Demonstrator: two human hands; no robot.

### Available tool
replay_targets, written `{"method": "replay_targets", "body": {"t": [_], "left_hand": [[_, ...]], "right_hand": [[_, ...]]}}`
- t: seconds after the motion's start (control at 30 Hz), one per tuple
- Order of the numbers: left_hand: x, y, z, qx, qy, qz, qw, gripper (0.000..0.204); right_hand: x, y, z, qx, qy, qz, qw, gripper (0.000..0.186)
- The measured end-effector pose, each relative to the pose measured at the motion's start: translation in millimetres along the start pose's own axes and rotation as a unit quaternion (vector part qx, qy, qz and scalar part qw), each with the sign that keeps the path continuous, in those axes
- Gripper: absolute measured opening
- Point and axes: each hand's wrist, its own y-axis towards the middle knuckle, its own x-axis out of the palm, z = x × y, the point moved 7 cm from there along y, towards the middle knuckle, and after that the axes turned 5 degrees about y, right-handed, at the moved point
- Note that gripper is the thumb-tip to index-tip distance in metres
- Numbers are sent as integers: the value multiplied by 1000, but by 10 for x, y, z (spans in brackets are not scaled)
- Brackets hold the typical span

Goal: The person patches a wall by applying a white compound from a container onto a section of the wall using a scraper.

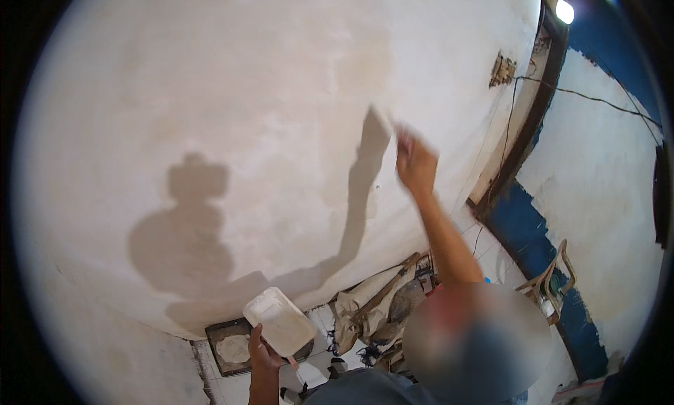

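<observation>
My left hand (263,352) grips the edge of a shallow white rectangular tray (281,322), held low in front of the wall. Pale smears coat the inside of the tray. Raised to the wall, my right hand (415,158) is closed around a putty knife (387,118), whose thin pale blade is smeared by motion and hard to make out. The blade is close to the off-white wall (281,75); whether it touches cannot be told. Damp-looking, darker patches show on the wall, along with the shadows of my head and arm.
Below the tray, a dark square pan (228,349) with a pale lump stands on the tiled floor. Cloth sacks (379,300) and tools lie along the wall's foot. At right are a wooden chair (554,286), a dark door frame (523,135), hanging cables and a lit lamp (564,12).
</observation>
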Motion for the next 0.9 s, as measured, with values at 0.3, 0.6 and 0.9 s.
{"method": "replay_targets", "body": {"t": [0.3, 0.6, 0.9], "left_hand": [[-4, -109, 38, -6, 3, 67, 998, 49], [-122, -102, -35, -13, 0, 68, 998, 46], [-207, -233, 178, 8, 6, 93, 996, 45]], "right_hand": [[-274, 2738, -1308, -251, -108, -1, 962, 26], [886, -761, -254, -110, 6, -116, 987, 42], [457, -693, -412, -90, 37, -87, 991, 38]]}}
